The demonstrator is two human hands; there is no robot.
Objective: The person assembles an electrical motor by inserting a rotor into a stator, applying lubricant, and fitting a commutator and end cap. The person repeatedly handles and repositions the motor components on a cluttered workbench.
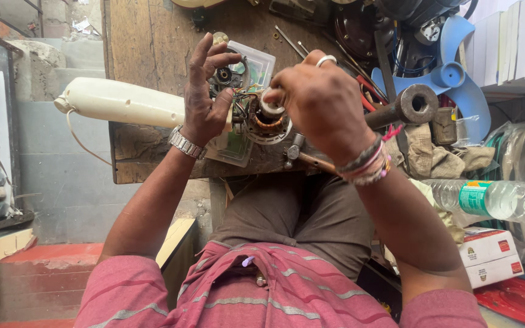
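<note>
a: where's the motor (267,123)?
b: mid bench (147,42), near the front edge, btw both hands. copper windings show w/ coloured wires on its left side.
a: left hand (205,97)?
b: palm on the motor's left side, thumb curled in, fingers spread & raised over a small round part above it. metal watch (185,143) on the wrist.
a: right hand (323,100)?
b: closed over the motor's top right, fingertips pinching a pale round piece at the shaft end. can't tell what exactly it is. ring (325,59) on one finger, thread bands (369,164) on the wrist.
a: under the motor?
b: a clear plastic tray (261,61), lying flat on the bench.
a: what else close by?
b: cream housing (123,102) sticks out left past the bench edge, touching the left hand. hammer (411,104) just right of the right hand, its round face twd the camera. blue fan blade (457,76) behind it, upper right.
a: further off?
b: water bottle (493,198) lying on its side at right, white boxes (487,255) below it. rags (432,155) btw hammer & bottle.
</note>
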